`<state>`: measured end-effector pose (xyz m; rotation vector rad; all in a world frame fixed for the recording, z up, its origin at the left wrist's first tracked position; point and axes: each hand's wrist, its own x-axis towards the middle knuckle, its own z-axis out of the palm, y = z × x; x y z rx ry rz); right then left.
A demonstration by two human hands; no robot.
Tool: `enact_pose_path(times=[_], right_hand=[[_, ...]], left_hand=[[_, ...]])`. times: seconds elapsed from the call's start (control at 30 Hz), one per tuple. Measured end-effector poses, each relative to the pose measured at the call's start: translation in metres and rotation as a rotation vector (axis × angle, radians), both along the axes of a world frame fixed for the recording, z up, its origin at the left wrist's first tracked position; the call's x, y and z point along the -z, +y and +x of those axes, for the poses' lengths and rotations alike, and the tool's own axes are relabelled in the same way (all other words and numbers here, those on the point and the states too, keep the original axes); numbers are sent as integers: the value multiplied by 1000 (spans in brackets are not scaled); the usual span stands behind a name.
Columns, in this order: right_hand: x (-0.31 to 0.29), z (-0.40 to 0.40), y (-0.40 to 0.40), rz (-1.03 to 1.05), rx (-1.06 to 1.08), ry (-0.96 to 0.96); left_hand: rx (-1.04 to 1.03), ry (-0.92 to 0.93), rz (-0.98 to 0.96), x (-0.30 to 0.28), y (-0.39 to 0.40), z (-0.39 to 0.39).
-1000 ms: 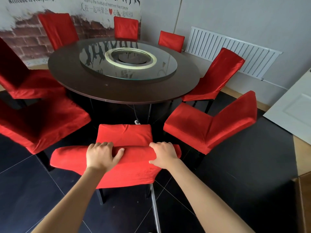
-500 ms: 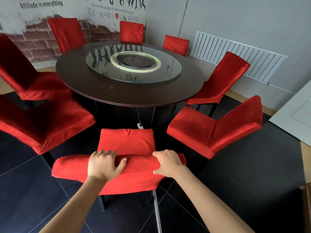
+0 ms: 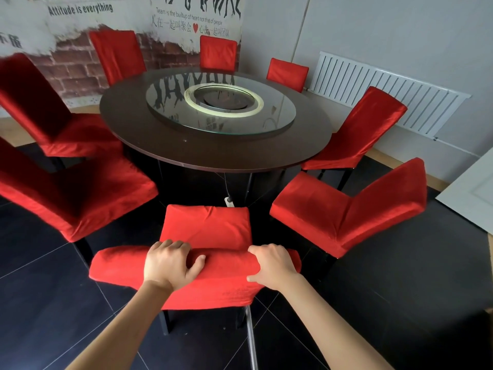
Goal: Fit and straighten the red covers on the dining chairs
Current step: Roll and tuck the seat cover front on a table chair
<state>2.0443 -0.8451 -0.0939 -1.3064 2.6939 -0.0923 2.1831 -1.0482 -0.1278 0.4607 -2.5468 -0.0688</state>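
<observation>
Directly below me stands a dining chair with a red cover, its seat facing the round table. My left hand grips the top of the covered backrest, fingers curled over the front and thumb on top. My right hand grips the same backrest top farther right, fingers over the front edge. The cover shows creases on the seat near the front.
A dark round table with a glass turntable stands ahead. Several other red-covered chairs ring it, the nearest to the right and left. A white radiator lines the right wall. A white panel lies at far right.
Both hands keep their grip on the backrest top. The chair appears slightly closer to the table, and my view has tilted up a little.
</observation>
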Motion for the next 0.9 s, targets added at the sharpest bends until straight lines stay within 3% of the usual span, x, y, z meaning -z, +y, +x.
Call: enact_pose_path(times=[0.47, 0.9], right_hand=[[6, 9, -5, -1, 26, 22], [7, 14, -5, 66, 109, 51]], left_hand=[[44, 6, 3, -3, -8, 8], [12, -97, 58, -7, -4, 11]])
